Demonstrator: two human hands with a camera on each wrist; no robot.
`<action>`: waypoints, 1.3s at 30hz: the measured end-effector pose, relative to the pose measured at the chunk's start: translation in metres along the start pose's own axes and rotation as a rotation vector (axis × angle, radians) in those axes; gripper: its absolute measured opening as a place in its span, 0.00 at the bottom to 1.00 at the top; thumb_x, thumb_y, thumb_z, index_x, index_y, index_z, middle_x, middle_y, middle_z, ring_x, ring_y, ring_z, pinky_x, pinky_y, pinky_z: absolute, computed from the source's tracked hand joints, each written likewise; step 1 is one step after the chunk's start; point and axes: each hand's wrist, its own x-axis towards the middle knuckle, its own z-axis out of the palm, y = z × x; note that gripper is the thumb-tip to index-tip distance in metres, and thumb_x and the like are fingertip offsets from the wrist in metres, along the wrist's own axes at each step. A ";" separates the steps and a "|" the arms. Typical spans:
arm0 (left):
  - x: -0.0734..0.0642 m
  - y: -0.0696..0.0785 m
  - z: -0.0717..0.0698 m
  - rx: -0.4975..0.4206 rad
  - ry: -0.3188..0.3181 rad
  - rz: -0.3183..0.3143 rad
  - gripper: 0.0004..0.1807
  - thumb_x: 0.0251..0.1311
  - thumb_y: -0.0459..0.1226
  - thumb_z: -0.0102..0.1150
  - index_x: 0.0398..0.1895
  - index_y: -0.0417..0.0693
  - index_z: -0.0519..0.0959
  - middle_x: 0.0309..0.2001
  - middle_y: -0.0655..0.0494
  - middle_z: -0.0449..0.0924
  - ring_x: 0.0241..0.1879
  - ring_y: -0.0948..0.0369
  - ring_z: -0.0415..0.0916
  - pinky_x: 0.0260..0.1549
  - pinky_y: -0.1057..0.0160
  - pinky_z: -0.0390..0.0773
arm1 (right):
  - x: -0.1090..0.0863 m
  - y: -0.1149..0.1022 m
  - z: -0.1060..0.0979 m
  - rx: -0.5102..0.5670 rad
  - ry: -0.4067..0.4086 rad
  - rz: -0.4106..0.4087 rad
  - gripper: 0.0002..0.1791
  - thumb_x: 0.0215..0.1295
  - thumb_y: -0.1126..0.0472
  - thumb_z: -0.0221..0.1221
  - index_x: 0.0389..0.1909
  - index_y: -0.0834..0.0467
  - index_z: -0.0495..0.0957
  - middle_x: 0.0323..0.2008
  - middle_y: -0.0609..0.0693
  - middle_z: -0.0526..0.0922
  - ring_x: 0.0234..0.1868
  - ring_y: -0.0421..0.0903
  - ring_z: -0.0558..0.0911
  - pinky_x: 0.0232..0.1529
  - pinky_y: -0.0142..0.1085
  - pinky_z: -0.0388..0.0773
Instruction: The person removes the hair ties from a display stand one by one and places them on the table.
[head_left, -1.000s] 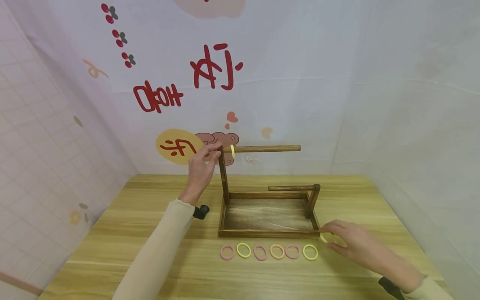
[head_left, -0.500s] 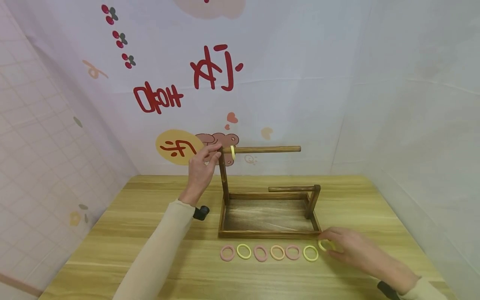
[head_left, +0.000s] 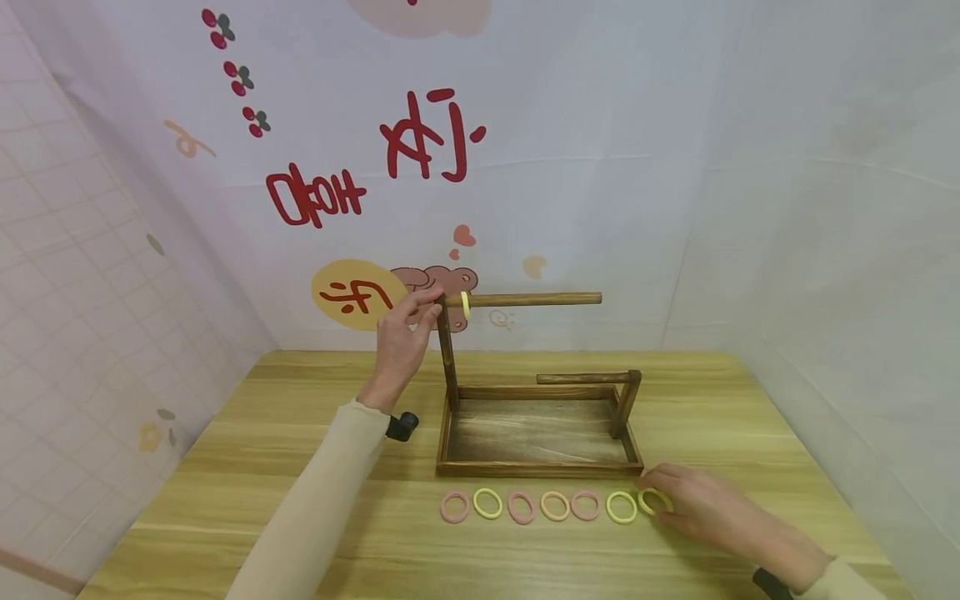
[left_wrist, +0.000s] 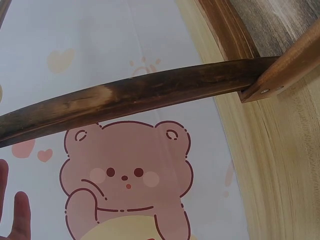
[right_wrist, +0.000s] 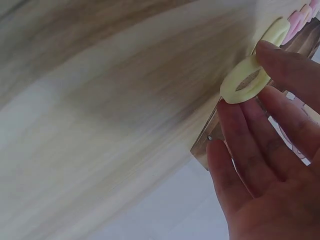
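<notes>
In the head view, my left hand point(head_left: 402, 343) pinches the top corner of the wooden rack's tall post point(head_left: 447, 358), thumb and index finger at the joint with the upper bar point(head_left: 536, 298). A yellow ring point(head_left: 466, 307) hangs on that bar near the post. My right hand point(head_left: 708, 510) pinches another yellow ring point(right_wrist: 229, 92) low over the table, at the right end of a row of rings. The right wrist view shows its thumb over the ring's edge with fingers on the other side. The left wrist view shows the dark post and only two fingertips point(left_wrist: 21, 212).
The rack's tray point(head_left: 540, 469) sits on the wood-grain table point(head_left: 300, 467), with a shorter bar point(head_left: 581, 378) on its right post. Several pink, yellow and orange rings, including a pink ring point(head_left: 442, 505), lie in front. A printed cloth wall point(head_left: 570, 167) rises behind.
My right hand has lowered the yellow ring toward the viewer and slightly left, to the end of the row. My left hand stays at the post top.
</notes>
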 end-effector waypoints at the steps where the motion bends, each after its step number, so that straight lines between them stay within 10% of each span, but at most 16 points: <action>1: 0.000 0.000 0.000 -0.001 0.000 0.000 0.15 0.71 0.33 0.62 0.58 0.38 0.84 0.58 0.41 0.84 0.56 0.47 0.83 0.54 0.44 0.82 | 0.000 0.000 0.000 0.002 -0.003 0.003 0.24 0.41 0.67 0.79 0.43 0.57 0.85 0.39 0.45 0.85 0.38 0.43 0.86 0.37 0.40 0.86; 16: 0.000 0.001 -0.002 0.001 -0.002 0.007 0.15 0.71 0.32 0.62 0.57 0.36 0.83 0.58 0.42 0.84 0.58 0.47 0.81 0.55 0.43 0.81 | 0.016 -0.006 -0.021 0.014 0.046 0.020 0.24 0.48 0.65 0.78 0.48 0.54 0.85 0.45 0.44 0.87 0.44 0.47 0.87 0.42 0.44 0.87; 39: -0.001 0.002 -0.002 0.012 -0.011 -0.007 0.15 0.72 0.34 0.63 0.58 0.39 0.84 0.60 0.47 0.84 0.58 0.49 0.81 0.56 0.46 0.81 | 0.105 -0.024 -0.045 0.081 0.337 -0.082 0.12 0.67 0.62 0.69 0.51 0.53 0.85 0.47 0.43 0.87 0.43 0.40 0.84 0.42 0.31 0.78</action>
